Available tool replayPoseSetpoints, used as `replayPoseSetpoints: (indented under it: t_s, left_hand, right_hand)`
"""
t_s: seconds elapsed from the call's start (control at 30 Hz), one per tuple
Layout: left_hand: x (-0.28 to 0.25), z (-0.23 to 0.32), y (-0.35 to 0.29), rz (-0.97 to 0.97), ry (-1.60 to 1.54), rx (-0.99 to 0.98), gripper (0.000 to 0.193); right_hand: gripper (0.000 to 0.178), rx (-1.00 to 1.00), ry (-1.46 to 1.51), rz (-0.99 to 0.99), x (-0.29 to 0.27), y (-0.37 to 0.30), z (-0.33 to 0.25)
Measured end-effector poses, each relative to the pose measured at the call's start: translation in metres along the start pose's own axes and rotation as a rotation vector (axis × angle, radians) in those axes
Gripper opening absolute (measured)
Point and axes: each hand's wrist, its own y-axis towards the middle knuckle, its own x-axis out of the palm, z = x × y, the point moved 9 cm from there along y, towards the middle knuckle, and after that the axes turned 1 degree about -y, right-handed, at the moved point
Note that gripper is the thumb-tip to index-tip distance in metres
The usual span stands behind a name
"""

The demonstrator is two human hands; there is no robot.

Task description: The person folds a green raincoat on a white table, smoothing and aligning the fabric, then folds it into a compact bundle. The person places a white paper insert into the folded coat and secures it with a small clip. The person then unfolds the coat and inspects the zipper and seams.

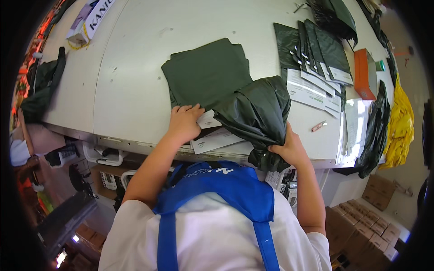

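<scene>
Frame centre: our left hand [185,122] rests on the folded stack [208,72], fingers slightly spread; our right hand [293,147] pinches the crumpled dark sheet [260,104]; we should hold flat, tug gently

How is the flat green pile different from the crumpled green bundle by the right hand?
The flat pile is smooth, while the crumpled bundle is full of creases. The flat pile looks dull; the crumpled bundle shines. The flat pile lies low, but the crumpled bundle puffs up, held in the right hand. Both are dark green.
</scene>
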Motion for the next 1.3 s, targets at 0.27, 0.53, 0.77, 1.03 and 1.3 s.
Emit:
replayPoseSetpoints:
  t_s: [0.27,0.53,0.77,1.03,1.3]
  left_hand:
    - [-0.007,0.015,0.028,0.29,-0.015,0.093,0.041]
    - [-0.039,0.002,0.027,0.336,-0.055,0.4,0.036]
    - [-0.094,0.02,-0.021,0.404,-0.119,0.556,0.046]
    - [-0.083,0.05,-0.045,0.486,-0.269,0.316,0.019]
    - [-0.075,0.116,-0.06,0.443,-0.23,0.485,0.017]
  right_hand:
    - [0.084,-0.045,-0.009,-0.057,0.007,0.017,-0.023]
    - [0.081,-0.203,-0.448,-0.415,0.032,0.007,-0.062]
    - [0.093,-0.143,-0.239,-0.241,0.049,0.044,-0.055]
    - [0.095,0.021,0.128,0.0,0.044,0.024,0.008]
    - [0.098,-0.034,0.129,0.063,0.057,0.008,-0.053]
